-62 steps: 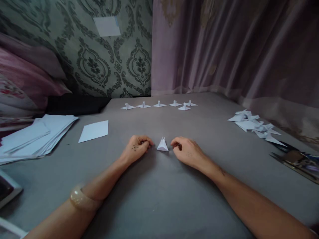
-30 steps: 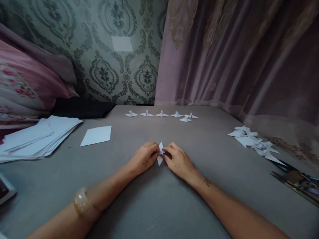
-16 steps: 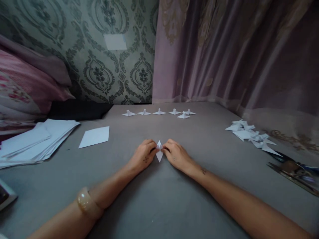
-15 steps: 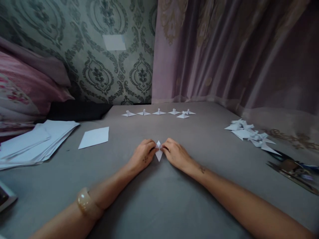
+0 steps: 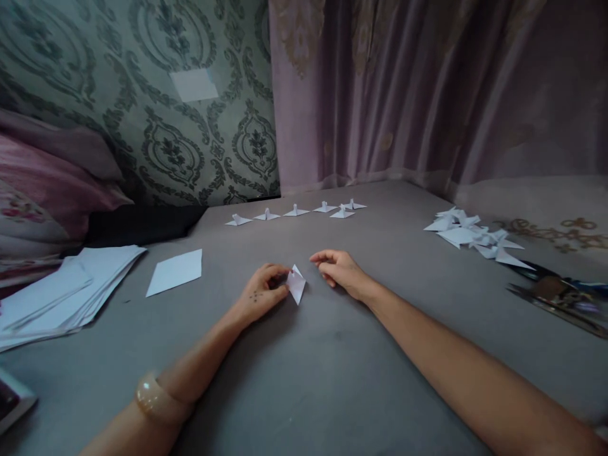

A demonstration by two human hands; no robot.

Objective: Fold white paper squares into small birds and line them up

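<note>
A small folded white paper (image 5: 297,285), shaped like a pointed diamond, is in the middle of the grey surface. My left hand (image 5: 263,291) pinches its left edge between thumb and fingers; a pale bangle (image 5: 159,400) circles that forearm. To the right, apart from the paper, my right hand (image 5: 341,271) hovers with fingers loosely bent and separated, holding nothing visible. Beyond the hands stands a row of several folded paper figures (image 5: 295,211) with flat pointed wings. A single white sheet (image 5: 175,272) lies left of my left hand.
A stack of white paper (image 5: 71,291) lies at the left beside a dark cloth (image 5: 142,221). Several folded papers (image 5: 468,234) are piled at the right, near what look like scissors (image 5: 555,304). A dark-centred, light-rimmed object (image 5: 14,399) shows at the left edge.
My right hand has let go of the folded paper and moved right. My left hand keeps it, now turned slightly and showing a wider face. The view has tilted a little.
</note>
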